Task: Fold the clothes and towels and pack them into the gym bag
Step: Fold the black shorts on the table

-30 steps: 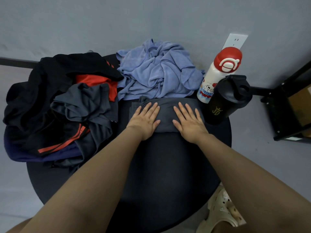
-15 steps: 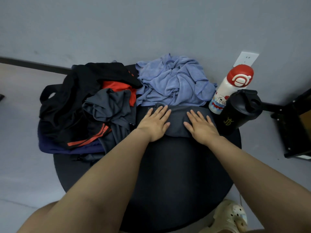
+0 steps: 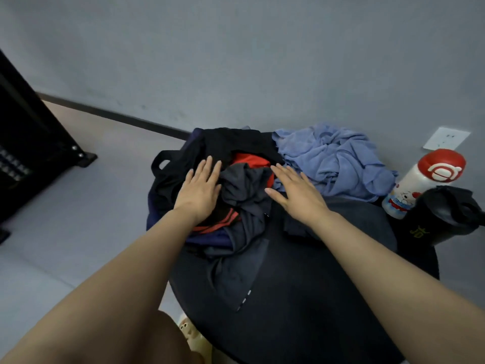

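A heap of dark clothes (image 3: 244,190) lies on the left side of a round black table (image 3: 301,298), with a red garment (image 3: 249,160) in it and a black strap loop (image 3: 161,160) at its left. My left hand (image 3: 200,190) lies flat, fingers straight, on the black fabric of the heap. My right hand (image 3: 295,191) hovers, fingers spread, at the heap's right edge. The folded dark grey piece (image 3: 357,214) lies behind my right wrist. A crumpled blue towel (image 3: 333,161) sits at the back.
A white bottle with a red cap (image 3: 422,182) and a black shaker bottle (image 3: 443,219) stand at the table's right edge. A black rack (image 3: 29,158) stands on the floor at left. The wall with a socket (image 3: 446,139) is close behind.
Both hands have left the folded grey piece and moved left to the heap of dark clothes. The view has swung left.
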`<state>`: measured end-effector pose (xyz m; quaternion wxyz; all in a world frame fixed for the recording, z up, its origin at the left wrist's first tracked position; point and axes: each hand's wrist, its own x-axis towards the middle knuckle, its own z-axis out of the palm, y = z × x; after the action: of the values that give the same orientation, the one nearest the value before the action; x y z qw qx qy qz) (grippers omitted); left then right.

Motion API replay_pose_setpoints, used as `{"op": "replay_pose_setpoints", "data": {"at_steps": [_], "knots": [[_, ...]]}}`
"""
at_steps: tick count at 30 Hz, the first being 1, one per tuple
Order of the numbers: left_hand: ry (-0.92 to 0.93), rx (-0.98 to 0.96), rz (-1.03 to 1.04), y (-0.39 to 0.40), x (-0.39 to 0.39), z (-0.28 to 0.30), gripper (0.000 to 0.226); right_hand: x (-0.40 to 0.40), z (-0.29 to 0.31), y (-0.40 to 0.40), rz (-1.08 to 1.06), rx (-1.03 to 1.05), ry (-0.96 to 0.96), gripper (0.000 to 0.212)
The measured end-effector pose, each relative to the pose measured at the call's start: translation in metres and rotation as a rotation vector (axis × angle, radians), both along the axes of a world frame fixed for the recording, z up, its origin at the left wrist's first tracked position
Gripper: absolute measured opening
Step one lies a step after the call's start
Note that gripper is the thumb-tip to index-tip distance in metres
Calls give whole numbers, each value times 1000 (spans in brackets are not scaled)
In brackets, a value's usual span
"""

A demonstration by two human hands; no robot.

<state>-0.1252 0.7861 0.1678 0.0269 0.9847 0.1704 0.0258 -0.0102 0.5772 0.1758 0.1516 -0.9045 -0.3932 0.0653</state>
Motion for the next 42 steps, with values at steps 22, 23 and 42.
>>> {"op": "replay_pose_setpoints", "data": {"at_steps": [22,23,42], "knots": [[-142,-593,455,121,-12,-17,25,-8,-6,212,301,-165,-21,70],[-158,-604,447,122,-12,-12,25,-10,-4,216,303,-161,-7,68],[-438,-526,239,81,-10,188,22,-16,160,170,-23,350,-13,19]]}}
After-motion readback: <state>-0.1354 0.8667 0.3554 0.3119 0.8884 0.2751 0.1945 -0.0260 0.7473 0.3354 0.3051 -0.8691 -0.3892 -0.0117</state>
